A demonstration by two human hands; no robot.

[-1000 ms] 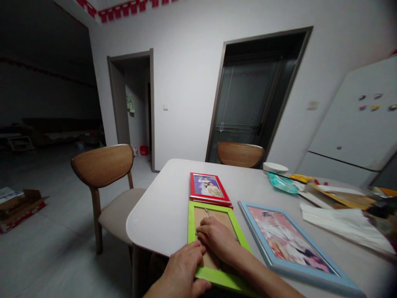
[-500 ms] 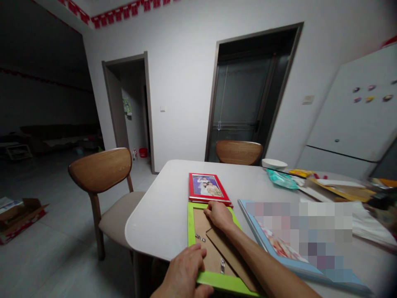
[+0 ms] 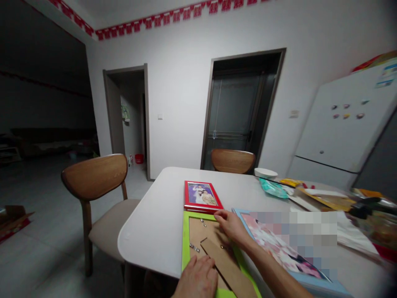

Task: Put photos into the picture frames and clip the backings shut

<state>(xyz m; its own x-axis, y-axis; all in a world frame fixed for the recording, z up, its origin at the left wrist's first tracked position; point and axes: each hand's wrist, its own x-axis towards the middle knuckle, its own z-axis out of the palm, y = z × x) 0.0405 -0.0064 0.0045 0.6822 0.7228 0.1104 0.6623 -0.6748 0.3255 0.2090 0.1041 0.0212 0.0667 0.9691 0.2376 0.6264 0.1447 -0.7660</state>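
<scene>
A lime-green picture frame (image 3: 185, 236) lies face down on the white table (image 3: 158, 219), its brown backing board (image 3: 197, 231) and stand leg (image 3: 226, 267) showing. My left hand (image 3: 198, 279) rests flat on the frame's near edge, fingers together. My right hand (image 3: 231, 227) lies on the frame's far right corner, fingers curled against the backing near a small metal clip (image 3: 203, 222). A red frame (image 3: 201, 195) with a photo sits just beyond. A light-blue frame (image 3: 297, 273) with a photo lies to the right.
Two wooden chairs stand by the table, one at the left (image 3: 96, 178), one at the far side (image 3: 232, 160). A white bowl (image 3: 265, 172), a teal packet (image 3: 273, 188), papers and envelopes (image 3: 325, 198) crowd the right. A white fridge (image 3: 344, 128) stands behind.
My right hand slid from the middle of the backing up to the frame's far right corner. The stand leg came into sight. The view tilted upward.
</scene>
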